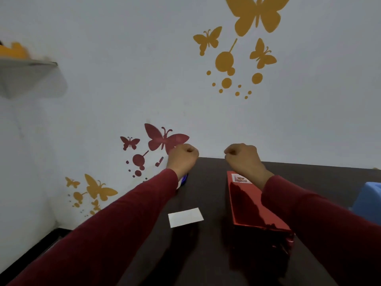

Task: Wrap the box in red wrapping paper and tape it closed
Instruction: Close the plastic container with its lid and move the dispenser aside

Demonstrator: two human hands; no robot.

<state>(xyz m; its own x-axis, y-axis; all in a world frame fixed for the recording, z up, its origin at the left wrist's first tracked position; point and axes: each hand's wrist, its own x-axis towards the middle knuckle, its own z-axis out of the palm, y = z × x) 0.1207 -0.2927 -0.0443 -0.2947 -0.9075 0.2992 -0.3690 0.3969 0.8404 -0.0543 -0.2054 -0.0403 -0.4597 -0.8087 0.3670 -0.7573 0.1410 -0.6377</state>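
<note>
Both arms reach forward over a dark table [206,254], sleeves dark red. Left hand [182,157] raised above the table's far edge, fingers curled into a fist, nothing visible inside it. Right hand [244,158] likewise lifted near the far edge, fingers curled tight, holding nothing that shows. The two fists are level with each other, apart, a gap of bare wall between them.

Box [255,209] lies on the right half of the table, long axis running from near the far edge back toward the near side. Covered in shiny red wrapping paper; top face reflects light. At its far end a pale patch with a printed pattern [240,178] shows, detail too small to read. Near end looks crumpled, dark, hard to make out. The right forearm passes over the box's right side; whether it touches cannot be told.

White card [185,217] lies flat near the middle of the table, left of the box and apart from it. A small blue and white object [184,179] sits near the far edge, mostly hidden under the left wrist; cannot tell what it is.

Light blue object [369,200] at the right edge, cut off. Wall [123,79] behind carries yellow butterfly decals [257,15] and red butterfly decals [162,139]. Shelf [26,69] at upper left, blurred.
</note>
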